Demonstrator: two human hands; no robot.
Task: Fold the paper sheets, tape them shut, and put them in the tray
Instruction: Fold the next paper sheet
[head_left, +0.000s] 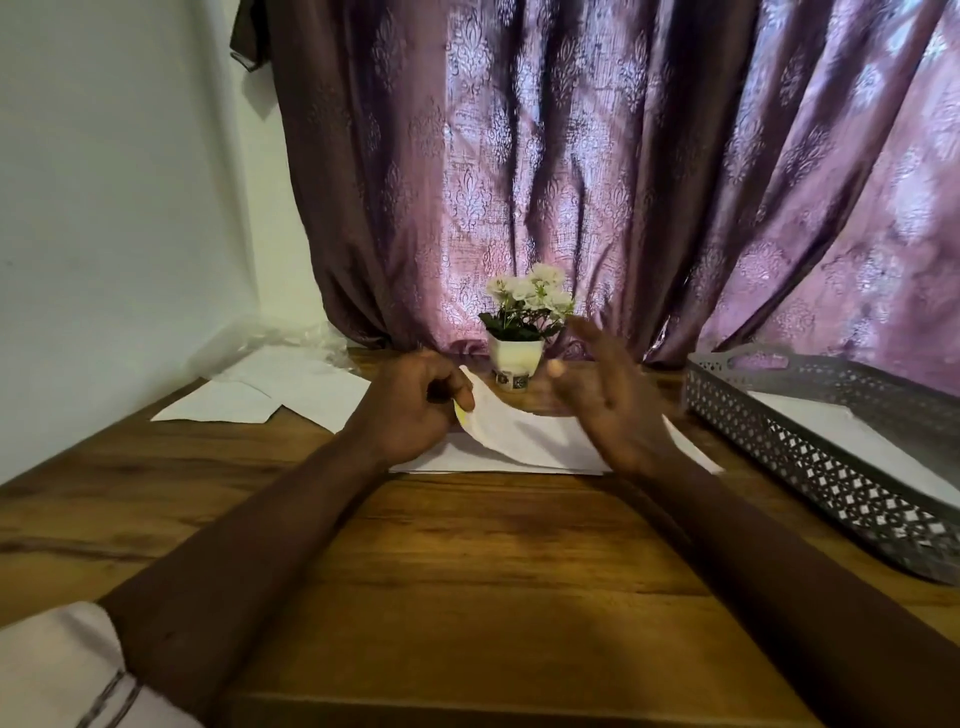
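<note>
Paper sheet (519, 441) at frame centre on wooden table (467, 545), left corner lifted and pinched by left hand (415, 410). Right hand (608, 395) spread wide, empty, above sheet. Risk: one-handed fold likely skewed, unpinned sheet sliding. Perforated metal tray (810, 457) at right edge, holding paper.

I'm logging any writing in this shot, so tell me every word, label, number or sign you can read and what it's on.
No text here can be read for certain.
Flower pot: two small dark labels at its base, marks too small and blurred to read.
Paper sheet held by the left hand: no print visible.
Metal tray: a cut-out pattern only, no lettering.
</note>
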